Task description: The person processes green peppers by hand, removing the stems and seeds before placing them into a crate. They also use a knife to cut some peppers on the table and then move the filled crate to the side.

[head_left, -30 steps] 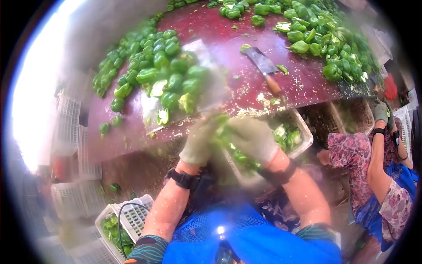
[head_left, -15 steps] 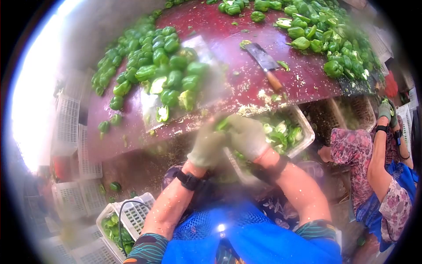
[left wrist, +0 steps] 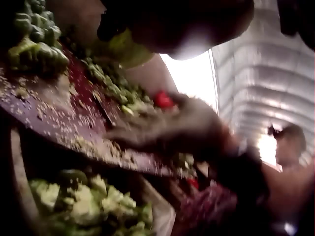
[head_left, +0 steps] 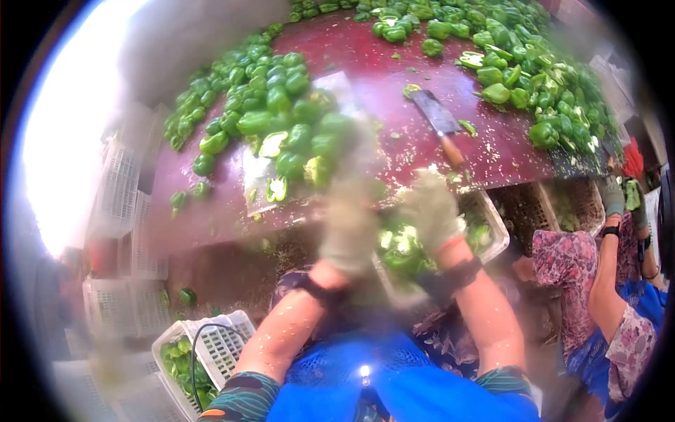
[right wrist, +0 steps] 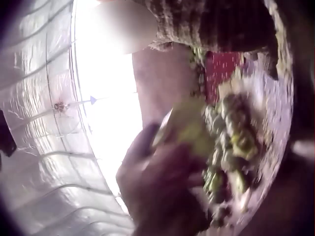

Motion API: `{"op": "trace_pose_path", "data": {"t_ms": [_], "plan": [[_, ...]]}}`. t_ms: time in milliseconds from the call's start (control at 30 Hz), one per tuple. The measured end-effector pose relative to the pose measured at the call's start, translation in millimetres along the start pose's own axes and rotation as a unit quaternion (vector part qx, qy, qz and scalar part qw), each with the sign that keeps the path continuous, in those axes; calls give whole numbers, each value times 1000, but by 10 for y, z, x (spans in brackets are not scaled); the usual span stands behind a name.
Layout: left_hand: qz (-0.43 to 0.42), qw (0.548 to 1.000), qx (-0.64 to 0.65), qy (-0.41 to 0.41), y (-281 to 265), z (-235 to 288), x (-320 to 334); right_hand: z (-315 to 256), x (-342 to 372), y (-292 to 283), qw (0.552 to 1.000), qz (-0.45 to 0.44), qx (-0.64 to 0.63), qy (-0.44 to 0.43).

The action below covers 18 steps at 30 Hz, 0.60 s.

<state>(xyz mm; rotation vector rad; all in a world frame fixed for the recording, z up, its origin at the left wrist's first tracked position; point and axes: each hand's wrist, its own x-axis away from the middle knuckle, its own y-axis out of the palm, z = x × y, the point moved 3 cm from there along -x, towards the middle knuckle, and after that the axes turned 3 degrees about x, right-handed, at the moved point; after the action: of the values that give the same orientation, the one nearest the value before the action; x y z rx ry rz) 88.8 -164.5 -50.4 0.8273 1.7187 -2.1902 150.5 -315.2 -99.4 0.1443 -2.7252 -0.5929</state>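
In the head view my gloved left hand (head_left: 349, 228) is blurred, just off the near table edge. The right wrist view shows it gripping a pale green bell pepper (right wrist: 189, 128), its fingers around the lower side. The same bell pepper (left wrist: 129, 51) shows under the dark hand in the left wrist view. My gloved right hand (head_left: 432, 211) is over the near edge, above a white crate (head_left: 500, 235) of cut peppers. In the left wrist view the right hand (left wrist: 172, 128) has extended fingers and nothing visible in it.
A cleaver (head_left: 437, 116) lies on the red table (head_left: 394, 84) among seeds. Whole green peppers (head_left: 256, 123) are heaped at left, more peppers (head_left: 562, 112) at right. Another crate (head_left: 214, 344) of peppers stands low left. Another person's gloved hand (head_left: 613, 197) works at far right.
My hands were together around a green pepper; now they are apart, the right moved rightward over the crate, the left keeping the pepper. The view has shifted slightly.
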Motion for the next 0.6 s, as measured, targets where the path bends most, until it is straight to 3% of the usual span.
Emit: {"op": "trace_pose_path", "data": {"t_ms": [67,100,133,200,233,267,333,367,400,433,467,500,533,567,600], "plan": [[-30,997,64,41,60,359,122,114,100,241,973,-162,134,-92],[-8,995,95,39,100,226,151,90,94,203,983,-166,56,-52],[-78,991,110,9,127,23,162,-62,146,230,989,-139,-16,40],[-47,997,37,-49,-73,-255,144,-331,62,136,997,53,46,-35],[48,994,69,-67,-319,-219,61,-341,127,260,997,-55,41,-35],[13,993,97,-68,-352,-174,100,-349,208,382,985,-163,36,-33],[-65,983,153,-73,-404,5,215,-139,528,793,915,-238,247,-213],[-91,986,126,-60,-604,-68,240,-104,515,819,925,-289,208,-135],[-50,979,187,-58,-902,-118,200,23,433,856,949,-291,89,-78],[1,990,132,-58,-1051,-366,399,26,347,845,954,-257,147,-38],[-29,976,168,-137,-1243,-672,603,9,245,768,953,-221,206,0],[-41,985,9,-170,-1541,-885,765,136,56,641,933,-183,307,-37],[9,983,-53,-173,-1860,-1027,989,293,-125,494,884,-118,424,-160],[33,958,-118,-259,-2140,-1332,1347,273,-172,472,849,-122,485,-173],[63,934,-220,-273,-2390,-1766,1907,259,-211,495,810,-122,543,-186]]}}
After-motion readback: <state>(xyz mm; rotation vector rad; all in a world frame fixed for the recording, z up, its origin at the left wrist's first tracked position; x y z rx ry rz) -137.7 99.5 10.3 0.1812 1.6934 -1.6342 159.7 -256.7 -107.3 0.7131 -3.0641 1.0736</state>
